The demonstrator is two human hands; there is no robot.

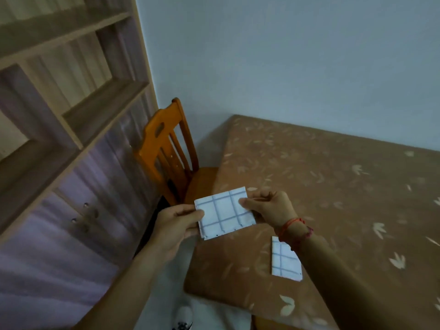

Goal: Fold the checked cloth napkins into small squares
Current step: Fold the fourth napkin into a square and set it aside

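Note:
A white napkin with a blue check, folded into a small rectangle, is held in the air over the table's left corner. My left hand pinches its left edge, thumb on top. At the napkin's right edge my right hand pinches it, a red string around that wrist. A second checked napkin, folded into a small square, lies flat on the table under my right forearm, which hides part of it.
The table wears a brown cloth with pale leaf prints and stands against a grey wall. An orange wooden chair is at its left side. A tall wooden shelf unit fills the left. My shoe shows below.

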